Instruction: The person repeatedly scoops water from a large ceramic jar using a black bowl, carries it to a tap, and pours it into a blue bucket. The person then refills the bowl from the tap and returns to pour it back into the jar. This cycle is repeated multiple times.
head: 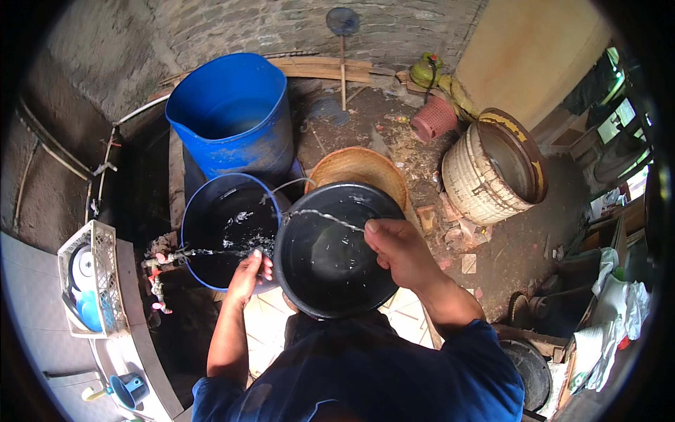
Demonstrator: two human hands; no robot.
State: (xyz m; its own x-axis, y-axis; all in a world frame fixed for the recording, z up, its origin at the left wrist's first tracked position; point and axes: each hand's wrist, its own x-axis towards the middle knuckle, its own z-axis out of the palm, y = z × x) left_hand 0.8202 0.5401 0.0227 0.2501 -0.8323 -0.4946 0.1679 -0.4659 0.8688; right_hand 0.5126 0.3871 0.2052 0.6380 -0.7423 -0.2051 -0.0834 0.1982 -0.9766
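Note:
My right hand [403,250] grips one end of a thin, shiny twisted handle [329,217], apparently wire. It arches over a round black bucket [337,279] with water in it, directly in front of my body. My left hand [248,277] is by the near right rim of a blue-rimmed bucket [216,264], close to the black one. Its fingers are curled, and whether they hold anything is unclear. Water jets from a tap [161,258] at the left across the blue-rimmed bucket towards my left fingers and splashes there.
A large blue barrel [232,153] stands behind the buckets, beside a woven tray [358,163]. To the right are a weathered pale drum [474,179], a pink basket [435,118] and a green gas cylinder [424,71]. A dish crate [108,279] sits on the left ledge.

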